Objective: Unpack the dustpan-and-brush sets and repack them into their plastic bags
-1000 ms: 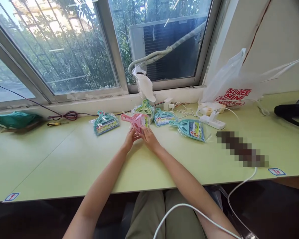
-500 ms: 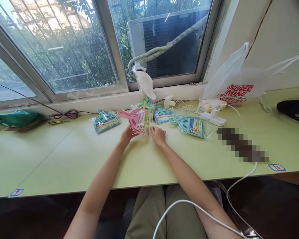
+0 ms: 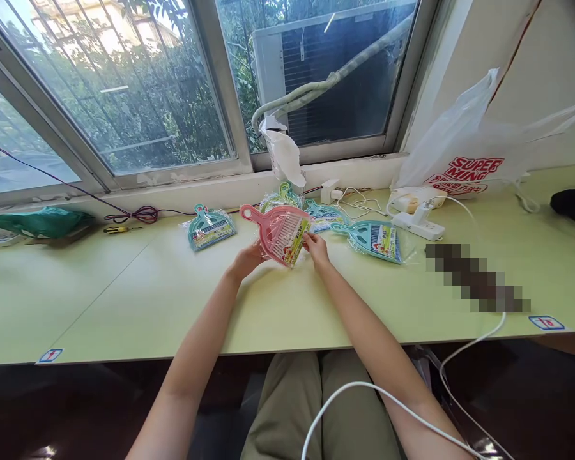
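While both your hands keep it raised over the bench, the pink dustpan in clear wrap sits midway along the length, nearer the back edge than the front. It is tilted, handle toward the back left, label toward you, probably so its face can be viewed squarely. Your left hand grips the lower left edge, seemingly bearing the weight from below; how its hidden fingers are spread, I cannot tell. Your right hand pinches the wrap's right side between thumb and fingers, apparently to steady that side.

Just behind lies a green pack, partly covered, with a blue pack beside it. A teal pack lies to the left and a turquoise pack to the right, all toward the back edge, which leaves the front edge free for your forearms. Near the back right corner stands a plastic bag.
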Demonstrator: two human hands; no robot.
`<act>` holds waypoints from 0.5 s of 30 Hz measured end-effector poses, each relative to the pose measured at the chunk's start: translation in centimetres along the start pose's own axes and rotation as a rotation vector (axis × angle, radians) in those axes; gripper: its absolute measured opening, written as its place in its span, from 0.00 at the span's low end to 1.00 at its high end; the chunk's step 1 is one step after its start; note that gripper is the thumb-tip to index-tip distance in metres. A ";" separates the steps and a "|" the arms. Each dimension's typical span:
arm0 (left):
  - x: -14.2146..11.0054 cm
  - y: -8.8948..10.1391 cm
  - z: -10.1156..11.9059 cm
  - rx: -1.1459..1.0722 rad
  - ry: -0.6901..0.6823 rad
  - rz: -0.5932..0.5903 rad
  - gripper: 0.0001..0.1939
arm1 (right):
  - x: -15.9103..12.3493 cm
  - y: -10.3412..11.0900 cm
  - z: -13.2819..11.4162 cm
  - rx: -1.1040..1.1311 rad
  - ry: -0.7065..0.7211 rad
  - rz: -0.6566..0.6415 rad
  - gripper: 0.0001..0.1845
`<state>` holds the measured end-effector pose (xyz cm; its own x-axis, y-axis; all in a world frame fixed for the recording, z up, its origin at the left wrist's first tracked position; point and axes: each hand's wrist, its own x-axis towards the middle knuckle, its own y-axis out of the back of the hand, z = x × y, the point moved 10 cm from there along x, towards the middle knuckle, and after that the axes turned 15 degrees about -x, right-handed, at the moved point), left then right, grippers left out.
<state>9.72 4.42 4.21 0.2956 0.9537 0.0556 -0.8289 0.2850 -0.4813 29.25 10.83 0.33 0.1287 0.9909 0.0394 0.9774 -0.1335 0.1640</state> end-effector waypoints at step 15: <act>0.4 1.7 -0.6 -0.084 0.023 0.014 0.21 | 0.3 -2.6 0.8 0.370 -0.055 -0.152 0.15</act>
<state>8.70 5.19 2.93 0.2963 0.9547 0.0286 -0.7903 0.2618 -0.5540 26.89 11.51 -0.89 -0.0234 0.9996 -0.0128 0.9791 0.0203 -0.2026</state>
